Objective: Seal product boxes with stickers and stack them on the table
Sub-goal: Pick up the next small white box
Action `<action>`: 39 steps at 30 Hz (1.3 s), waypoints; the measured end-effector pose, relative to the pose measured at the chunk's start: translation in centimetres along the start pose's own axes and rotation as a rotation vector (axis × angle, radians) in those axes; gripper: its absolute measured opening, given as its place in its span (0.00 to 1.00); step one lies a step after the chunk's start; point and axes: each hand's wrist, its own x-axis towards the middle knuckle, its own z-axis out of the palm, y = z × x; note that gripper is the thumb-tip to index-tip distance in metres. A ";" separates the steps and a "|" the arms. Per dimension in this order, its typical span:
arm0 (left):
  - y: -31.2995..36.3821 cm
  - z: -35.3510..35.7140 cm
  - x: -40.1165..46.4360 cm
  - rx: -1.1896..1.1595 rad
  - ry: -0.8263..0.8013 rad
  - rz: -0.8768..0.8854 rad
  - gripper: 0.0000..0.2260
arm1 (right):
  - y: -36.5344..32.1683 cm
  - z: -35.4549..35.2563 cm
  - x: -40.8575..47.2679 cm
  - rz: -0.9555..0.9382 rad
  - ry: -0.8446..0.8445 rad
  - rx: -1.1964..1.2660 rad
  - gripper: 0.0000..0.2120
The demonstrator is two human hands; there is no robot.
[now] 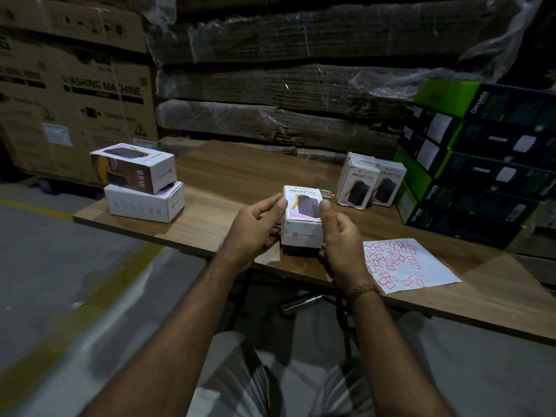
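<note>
Your left hand (pixel 258 227) and right hand (pixel 340 242) grip the upright white cardboard product box (pixel 302 218); red-printed sticker sheet (pixel 406 263) lies just right, nearer the right hand.

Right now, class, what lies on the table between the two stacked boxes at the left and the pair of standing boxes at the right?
In the head view, the box gripped by both hands, left and right.

Five white product boxes (pixel 303 219); one sticker sheet (pixel 406 264); two hands (pixel 258 230); one table (pixel 240 173).
</note>
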 end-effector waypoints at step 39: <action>-1.8 -1.9 0.6 0.180 -0.052 0.194 0.34 | 2.1 -0.6 0.9 -0.206 -0.087 -0.060 0.32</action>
